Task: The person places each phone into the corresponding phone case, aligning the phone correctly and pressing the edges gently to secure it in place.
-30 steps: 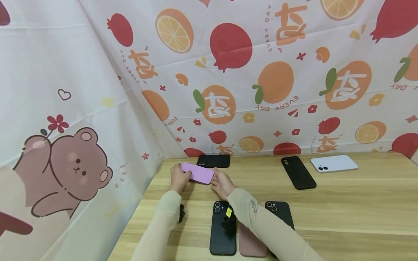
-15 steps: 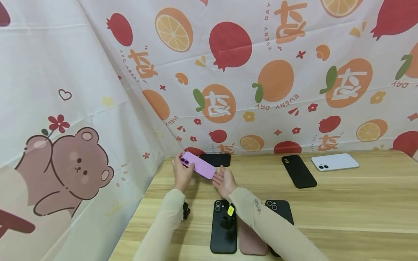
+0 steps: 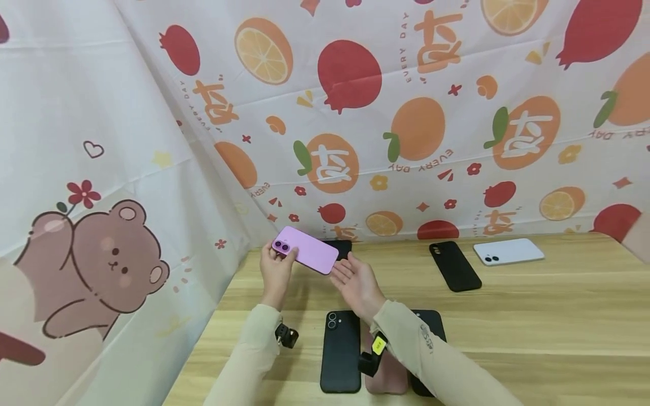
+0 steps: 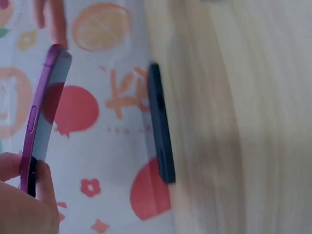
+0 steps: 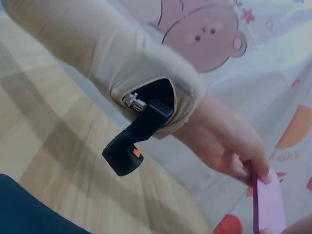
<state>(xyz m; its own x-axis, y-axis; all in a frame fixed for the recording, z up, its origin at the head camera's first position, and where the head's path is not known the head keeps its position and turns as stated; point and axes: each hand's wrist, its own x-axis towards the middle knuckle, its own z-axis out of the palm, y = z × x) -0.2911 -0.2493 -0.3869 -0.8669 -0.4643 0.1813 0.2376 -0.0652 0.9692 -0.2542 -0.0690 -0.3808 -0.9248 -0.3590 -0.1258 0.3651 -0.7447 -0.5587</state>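
Observation:
My left hand (image 3: pixel 276 276) grips a purple phone (image 3: pixel 312 254) by its camera end, holding it tilted above the table with its back toward the head camera. In the left wrist view the phone (image 4: pixel 36 124) stands edge-on, showing side buttons and a glossy front. My right hand (image 3: pixel 359 286) lies palm up with extended fingers at the phone's lower right corner; whether they touch it I cannot tell for sure. Behind the purple phone a black phone or case (image 3: pixel 345 248) lies on the table, partly hidden.
A black phone case (image 3: pixel 455 266) and a white phone (image 3: pixel 509 251) lie at the back right of the wooden table (image 3: pixel 548 338). In front are a black phone (image 3: pixel 341 352), a pinkish one (image 3: pixel 386 372) and another black one (image 3: pixel 431 324), partly under my right sleeve. Printed cloth (image 3: pixel 284 124) hangs behind.
The purple phone has been raised and tilted, with its camera lenses now in sight. My right hand has turned further palm up, its fingers staying near the phone's lower end.

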